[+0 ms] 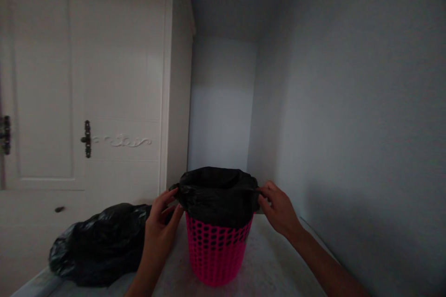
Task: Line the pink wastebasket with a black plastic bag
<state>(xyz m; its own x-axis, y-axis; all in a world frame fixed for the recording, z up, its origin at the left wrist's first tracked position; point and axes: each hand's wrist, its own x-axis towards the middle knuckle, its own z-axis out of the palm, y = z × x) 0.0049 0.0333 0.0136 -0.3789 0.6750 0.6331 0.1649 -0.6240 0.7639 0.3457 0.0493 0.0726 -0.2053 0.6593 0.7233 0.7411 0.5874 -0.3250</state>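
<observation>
A pink plastic basket (218,255) with a pattern of holes stands upright in front of me. Over its rim is folded a black trash bag (218,204), its edge hanging down the outside and its mouth open at the top. My left hand (162,222) pinches the bag's edge at the left side of the rim. On the opposite side, the fingers of my right hand (277,206) are closed on the bag's edge. Dark mesh holes show the bag lining the basket's upper part inside.
To the left lies a filled-out, crumpled black plastic bag (101,246) on the pale surface (272,264). Behind it stands a white wardrobe (121,79) with dark metal handles. A grey wall (355,125) runs close along the right side.
</observation>
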